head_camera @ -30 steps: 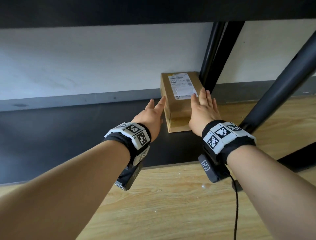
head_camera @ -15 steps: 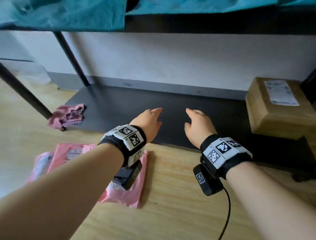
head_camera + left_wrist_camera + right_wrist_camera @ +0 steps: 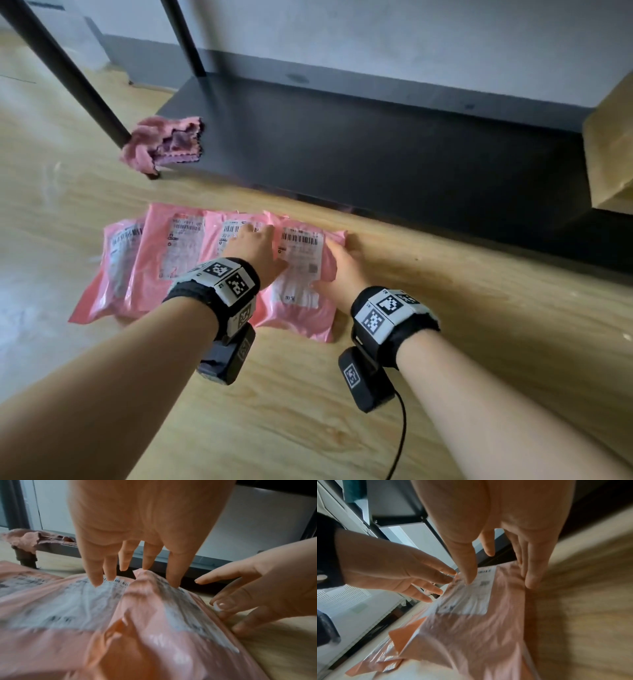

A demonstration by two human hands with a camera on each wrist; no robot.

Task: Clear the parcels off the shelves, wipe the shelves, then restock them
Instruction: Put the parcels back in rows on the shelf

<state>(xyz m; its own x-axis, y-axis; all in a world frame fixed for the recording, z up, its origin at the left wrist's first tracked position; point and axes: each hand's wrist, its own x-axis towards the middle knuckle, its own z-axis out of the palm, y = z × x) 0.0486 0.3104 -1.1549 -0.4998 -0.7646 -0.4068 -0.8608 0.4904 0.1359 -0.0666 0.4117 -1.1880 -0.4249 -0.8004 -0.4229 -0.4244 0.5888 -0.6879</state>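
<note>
Several pink mailer parcels lie side by side on the wooden floor in front of the black bottom shelf point(image 3: 376, 144). On the rightmost pink parcel point(image 3: 301, 274) point(image 3: 154, 615) point(image 3: 471, 628), my left hand point(image 3: 255, 240) point(image 3: 137, 534) touches the left edge with straight, spread fingers. The little finger also reaches the neighbouring parcel point(image 3: 229, 236). My right hand point(image 3: 342, 267) point(image 3: 496, 520) lies along its right edge, thumb on the white label, straight fingers against the side. A cardboard box point(image 3: 609, 147) sits on the shelf at the far right.
A crumpled pink cloth point(image 3: 164, 140) lies on the shelf's front left corner by a black post point(image 3: 78, 78). The grey wall runs behind the shelf. Bare wooden floor point(image 3: 308, 428) stretches toward me and to the right of the parcels.
Both hands left the cardboard box on the shelf and came down and left onto the pink parcels on the floor. The view swung the same way.
</note>
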